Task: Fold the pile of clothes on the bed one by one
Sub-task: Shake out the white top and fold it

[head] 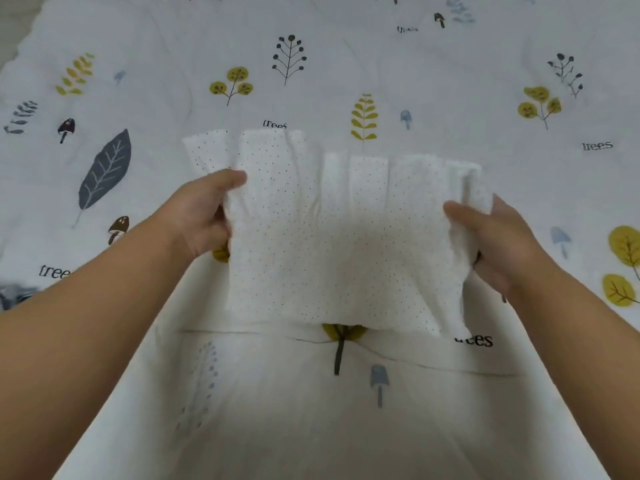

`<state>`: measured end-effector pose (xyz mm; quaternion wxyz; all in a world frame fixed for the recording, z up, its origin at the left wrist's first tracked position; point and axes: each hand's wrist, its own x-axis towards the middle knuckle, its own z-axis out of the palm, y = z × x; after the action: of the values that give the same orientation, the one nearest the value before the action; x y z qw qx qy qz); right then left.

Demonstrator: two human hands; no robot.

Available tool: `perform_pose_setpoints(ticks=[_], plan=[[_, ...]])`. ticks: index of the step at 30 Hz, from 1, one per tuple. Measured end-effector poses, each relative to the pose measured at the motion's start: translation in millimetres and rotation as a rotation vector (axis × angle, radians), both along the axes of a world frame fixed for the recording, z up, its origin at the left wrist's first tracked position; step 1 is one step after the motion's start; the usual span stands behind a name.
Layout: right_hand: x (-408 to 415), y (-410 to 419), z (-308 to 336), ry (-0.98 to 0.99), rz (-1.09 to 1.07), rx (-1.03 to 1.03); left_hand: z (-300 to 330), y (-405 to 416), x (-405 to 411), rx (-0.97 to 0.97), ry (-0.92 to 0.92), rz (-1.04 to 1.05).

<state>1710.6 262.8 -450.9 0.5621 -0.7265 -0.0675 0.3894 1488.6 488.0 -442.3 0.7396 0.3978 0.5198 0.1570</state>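
1. The white garment (343, 244) is speckled with tiny dark dots, and its far edge is pleated like a ruffle.
2. Its long axis runs left to right, ruffle pointing away from the person.
3. It sits above the leaf-printed bedspread (450, 98).
4. The left hand (204, 216) pinches the garment's left edge, thumb on top.
5. The right hand (491, 237) grips its right edge likewise.
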Motion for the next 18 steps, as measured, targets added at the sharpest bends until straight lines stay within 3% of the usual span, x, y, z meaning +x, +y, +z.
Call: perform_pose_setpoints(ticks=[4, 7, 11, 18], plan=[[-3.1, 7.5, -28.8, -0.357, 0.008, -0.557, -38.8, -4.1, -0.6, 0.375, 0.633, -0.092], [-21.5, -1.5, -39.5, -0.451, 0.048, -0.682, -60.9, -22.5, -11.9, 0.501, 0.836, -0.181], [-43.5, -8.6, -47.3, -0.442, 0.107, -0.646, -75.8, -52.4, -11.9, 0.611, 0.844, -0.304], [-52.0, -39.0, -26.0, -0.419, 0.119, -0.421, -51.4, -87.1, -44.3, 0.653, 0.558, -0.146]])
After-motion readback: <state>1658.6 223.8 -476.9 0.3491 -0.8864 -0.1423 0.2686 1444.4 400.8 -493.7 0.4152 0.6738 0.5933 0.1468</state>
